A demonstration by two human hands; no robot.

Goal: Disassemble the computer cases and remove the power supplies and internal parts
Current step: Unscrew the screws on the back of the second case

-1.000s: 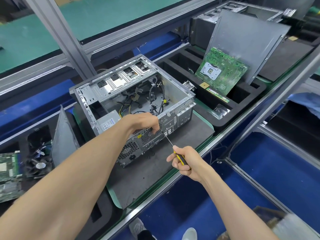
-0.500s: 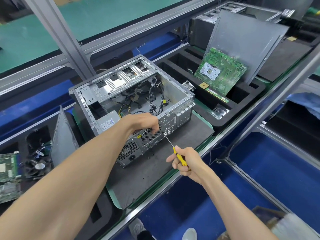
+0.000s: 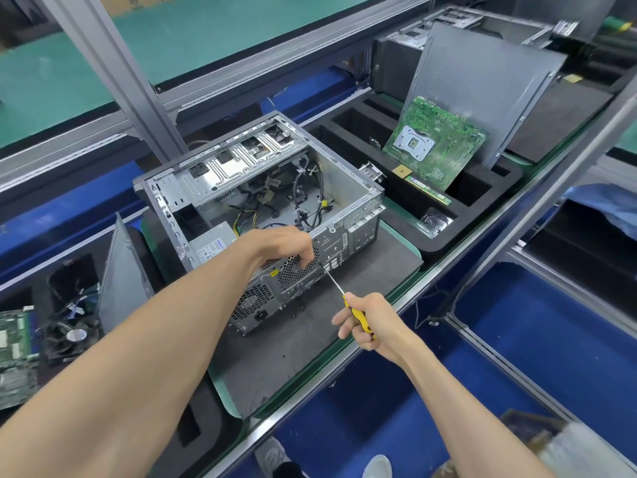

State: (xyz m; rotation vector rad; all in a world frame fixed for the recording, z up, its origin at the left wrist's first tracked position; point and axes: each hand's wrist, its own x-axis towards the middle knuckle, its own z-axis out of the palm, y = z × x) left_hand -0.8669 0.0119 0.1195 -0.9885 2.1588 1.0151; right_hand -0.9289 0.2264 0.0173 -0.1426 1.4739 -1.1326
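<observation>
The computer case lies open-side up on the grey mat, its power supply still seated in the near-left corner among loose cables. My left hand curls over the case's rear edge, gripping it steady. My right hand is wrapped around the yellow screwdriver, its tip on the rear panel just beside the fan grille. Over the last second almost nothing has shifted (the handle has barely crept), so I judge the screw is still being worked and the supply isn't free yet. A removed motherboard leans in the foam tray beyond.
</observation>
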